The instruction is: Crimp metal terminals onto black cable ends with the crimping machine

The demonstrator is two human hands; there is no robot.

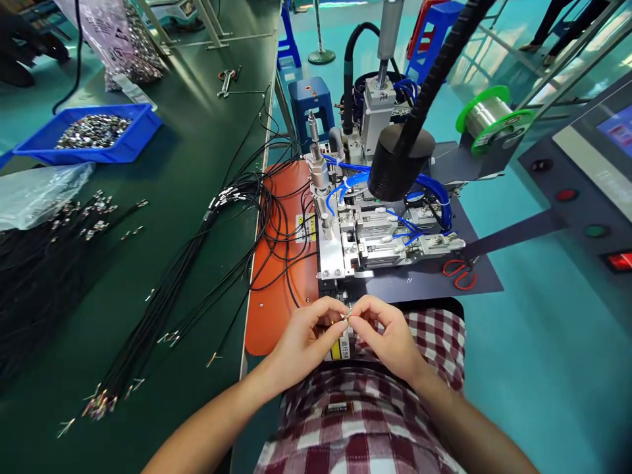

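My left hand [316, 336] and my right hand [382, 336] meet in front of my lap, at the near edge of the machine [365, 243]. Thumb and forefinger of each are pinched on thin wire ends [348, 314], with a greenish strand showing between the fingertips. The rest of what they grip is hidden by the fingers. Black cables [281, 230] loop over the orange plate [281, 309] just left of the machine. A long bundle of black cables [172, 283] with bare coloured wire ends lies on the dark green table [197, 395].
On the table are a blue tray [141, 135] of small metal parts, a plastic bag [44, 191], more black cables [39, 289] and a wrench [226, 83]. Red-handled scissors [460, 273] lie right of the machine. A wire spool [494, 118] and control panel [582, 191] stand further right.
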